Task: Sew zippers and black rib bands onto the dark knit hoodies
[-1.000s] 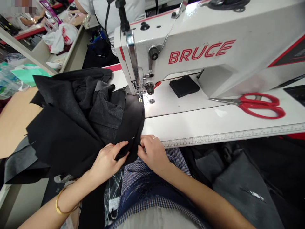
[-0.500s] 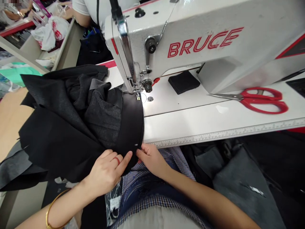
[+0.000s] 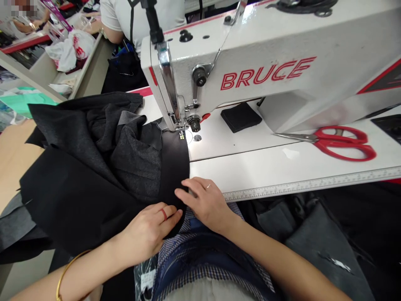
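Observation:
A large black garment (image 3: 75, 188) lies bunched on the left of the table, its smooth band (image 3: 175, 167) running under the presser foot (image 3: 182, 135) of a white sewing machine (image 3: 269, 67). My left hand (image 3: 153, 228), with a red ring, grips the garment near the band's front end. Just right of it, my right hand (image 3: 203, 200) rests at the band's right edge, thumb and forefinger apart, the fingertips touching the cloth.
Red-handled scissors (image 3: 341, 142) lie on the table at right. A folded black cloth (image 3: 241, 117) sits under the machine arm. A ruler strip (image 3: 297, 184) lines the front edge. Behind, a person in a white shirt (image 3: 140, 21) sits beside a tray with plastic bags (image 3: 72, 48).
My right hand has moved up along the band's edge and its thumb and forefinger have opened from a pinch. My left hand has shifted slightly right and down. The camera view has tilted a little.

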`<state>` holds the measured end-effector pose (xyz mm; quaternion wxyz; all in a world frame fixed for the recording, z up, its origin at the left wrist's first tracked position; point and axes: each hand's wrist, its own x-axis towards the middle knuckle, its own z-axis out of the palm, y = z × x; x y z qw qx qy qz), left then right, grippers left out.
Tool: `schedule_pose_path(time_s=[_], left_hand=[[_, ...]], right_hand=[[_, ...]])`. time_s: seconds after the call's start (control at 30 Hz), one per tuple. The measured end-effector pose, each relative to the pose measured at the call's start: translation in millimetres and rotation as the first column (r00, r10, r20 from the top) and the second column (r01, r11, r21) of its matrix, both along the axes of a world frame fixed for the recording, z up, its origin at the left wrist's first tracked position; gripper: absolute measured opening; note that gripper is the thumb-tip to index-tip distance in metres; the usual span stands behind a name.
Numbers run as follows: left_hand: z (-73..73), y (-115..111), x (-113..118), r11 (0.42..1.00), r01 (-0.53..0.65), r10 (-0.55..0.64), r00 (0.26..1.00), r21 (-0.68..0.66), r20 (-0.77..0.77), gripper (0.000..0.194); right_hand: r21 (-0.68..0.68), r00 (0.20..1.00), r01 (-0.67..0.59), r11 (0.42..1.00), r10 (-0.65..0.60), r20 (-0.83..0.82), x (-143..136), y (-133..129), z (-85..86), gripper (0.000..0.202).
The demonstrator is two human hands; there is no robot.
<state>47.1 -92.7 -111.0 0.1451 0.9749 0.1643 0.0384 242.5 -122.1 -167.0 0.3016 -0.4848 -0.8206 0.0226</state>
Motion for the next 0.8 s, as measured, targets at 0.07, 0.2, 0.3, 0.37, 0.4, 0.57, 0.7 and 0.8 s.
schedule_pose_path(time_s=[0.07,0.2,0.3,0.37,0.4,0.57,0.7,0.8], left_hand=[[8.5,21.8,-1.4,0.992,0.030,-0.038,0.997,-0.123,-0.061,0.036],[19.7,83.6,-2.5,0.999,0.010,-0.003,0.985,0.043,-0.172,0.042],[12.6,112.2,9.6,0.971,0.100,-0.041,0.964,0.216,-0.262,0.054],[2.0,115.2,20.4,0.965,0.192,-0.128,0.941,0.181,-0.313,0.058],[-4.0,113.4,24.4,0.966,0.215,-0.161,0.935,0.144,-0.315,0.060],[-28.1,103.7,19.7,0.986,0.166,-0.157,0.967,0.030,-0.199,0.072],[-33.7,111.6,12.2,0.988,0.148,-0.142,0.980,0.033,-0.139,0.074],[-33.8,121.4,15.2,0.990,0.132,-0.125,0.984,0.045,-0.128,0.075]], right_hand=[[0.035,0.992,-0.128,0.991,0.128,0.002,4.0,5.0,-3.2,0.022],[0.056,0.984,-0.121,0.991,0.127,-0.124,5.6,9.0,-14.0,0.021],[0.056,0.980,-0.075,0.996,0.084,-0.181,3.5,7.7,-17.3,0.019],[0.050,0.981,-0.071,0.996,0.079,-0.176,2.5,6.0,-16.4,0.020],[0.047,0.983,-0.074,0.996,0.080,-0.163,2.4,5.2,-15.5,0.020],[0.021,0.990,-0.115,0.993,0.116,-0.078,4.2,5.6,-10.1,0.019],[-0.014,0.988,-0.138,0.990,0.137,-0.065,7.1,16.1,-4.0,0.021],[-0.023,0.988,-0.143,0.989,0.141,-0.067,10.9,29.3,0.4,0.024]])
